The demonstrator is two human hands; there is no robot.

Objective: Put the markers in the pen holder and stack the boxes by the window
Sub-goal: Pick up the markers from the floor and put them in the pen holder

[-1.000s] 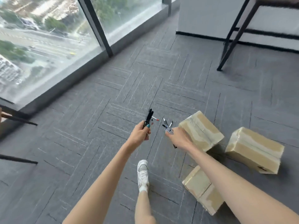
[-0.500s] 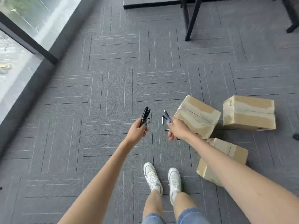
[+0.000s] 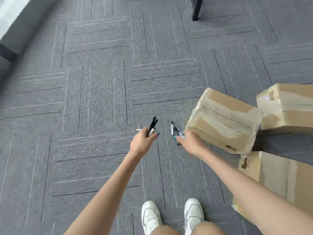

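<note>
My left hand (image 3: 143, 143) is shut on a bundle of black markers (image 3: 152, 125), their ends pointing up and away from me. My right hand (image 3: 190, 142) is shut on a second bunch of markers (image 3: 176, 130). Three taped cardboard boxes lie on the grey carpet to my right: one tilted box (image 3: 223, 119) right beside my right hand, one (image 3: 288, 107) behind it at the frame's right edge, and one (image 3: 271, 177) nearer to me, partly hidden by my right forearm. No pen holder is in view.
A window sill (image 3: 18, 31) runs along the top left corner. A black furniture leg (image 3: 197, 9) stands at the top. My white shoes (image 3: 150, 216) are at the bottom. Grey carpet tiles (image 3: 98, 92) spread to the left and ahead.
The view has tilted downward and turned right, so the window has nearly left the frame. Both hands keep their markers and stay close together in front of me.
</note>
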